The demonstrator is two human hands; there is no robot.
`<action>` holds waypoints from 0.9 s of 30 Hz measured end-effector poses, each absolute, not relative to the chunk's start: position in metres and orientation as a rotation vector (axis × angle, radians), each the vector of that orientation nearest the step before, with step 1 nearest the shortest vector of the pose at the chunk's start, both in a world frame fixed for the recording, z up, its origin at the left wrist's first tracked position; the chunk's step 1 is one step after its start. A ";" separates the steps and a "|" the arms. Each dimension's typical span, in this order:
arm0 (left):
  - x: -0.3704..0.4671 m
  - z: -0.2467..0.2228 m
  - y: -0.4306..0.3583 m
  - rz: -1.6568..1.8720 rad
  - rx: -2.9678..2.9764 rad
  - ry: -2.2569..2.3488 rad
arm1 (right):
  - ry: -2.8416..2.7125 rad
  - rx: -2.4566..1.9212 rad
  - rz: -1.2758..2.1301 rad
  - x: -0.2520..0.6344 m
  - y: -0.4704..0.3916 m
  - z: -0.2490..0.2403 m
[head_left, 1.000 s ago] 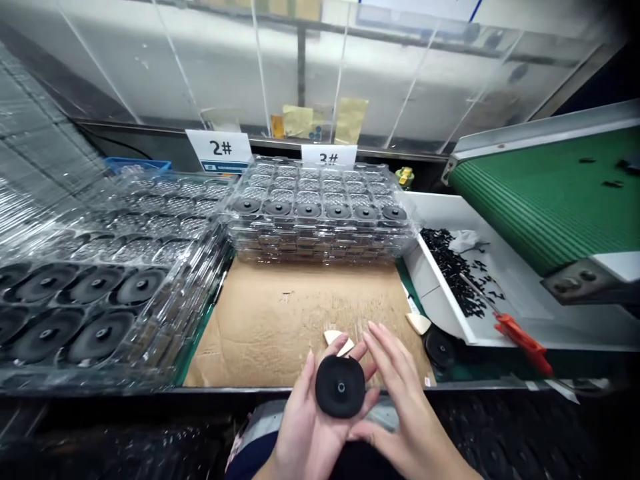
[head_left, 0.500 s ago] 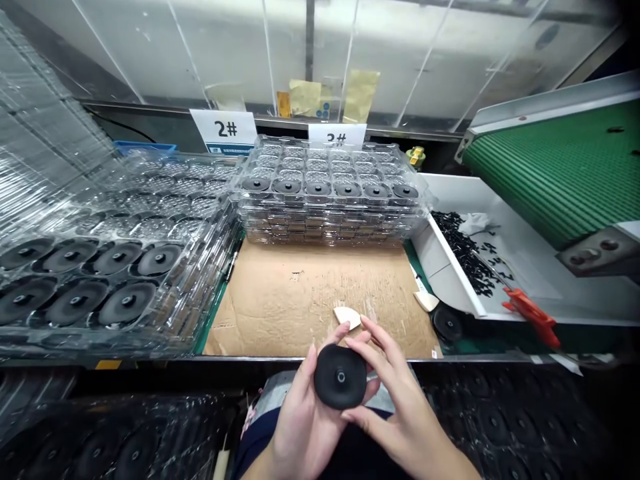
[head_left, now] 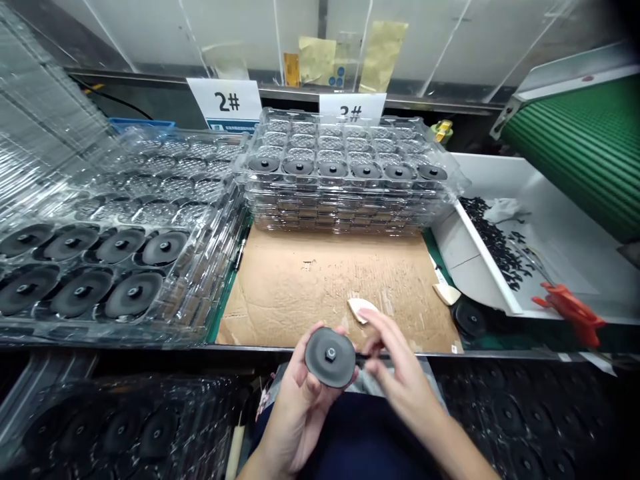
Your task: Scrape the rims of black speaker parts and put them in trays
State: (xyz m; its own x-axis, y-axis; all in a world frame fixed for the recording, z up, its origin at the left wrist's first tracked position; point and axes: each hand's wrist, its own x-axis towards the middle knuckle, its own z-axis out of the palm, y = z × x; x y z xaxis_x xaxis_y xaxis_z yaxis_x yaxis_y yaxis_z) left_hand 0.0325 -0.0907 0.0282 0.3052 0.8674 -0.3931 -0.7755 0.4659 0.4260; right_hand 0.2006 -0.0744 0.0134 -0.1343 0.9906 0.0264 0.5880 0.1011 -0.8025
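Note:
My left hand (head_left: pixel 305 400) is closed round a black round disc (head_left: pixel 320 367), gripping it by its edge. The disc's upper face shows a raised hub at the centre, and it tilts a little toward me. Just right of the disc, my right hand (head_left: pixel 400 367) is apart from it, blurred by motion, with thumb and index finger spread and nothing visible between them. Beyond the fingertips lies a white wedge-shaped pad (head_left: pixel 361 309) on the cardboard sheet (head_left: pixel 300 287).
Clear plastic trays (head_left: pixel 350 200) are stacked at the back, with more trays of black discs (head_left: pixel 133 293) at left. A white bin (head_left: pixel 483 267) at right holds small black parts and red-handled pliers (head_left: pixel 575 310). A green conveyor belt (head_left: pixel 575 147) overhangs it.
The disc has turned over from a face with a small central ring to the hub face. My right hand has let go and moved away to the right.

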 end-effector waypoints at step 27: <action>0.039 0.045 -0.070 0.987 0.221 0.737 | -1.917 -1.178 0.563 0.158 -0.062 0.085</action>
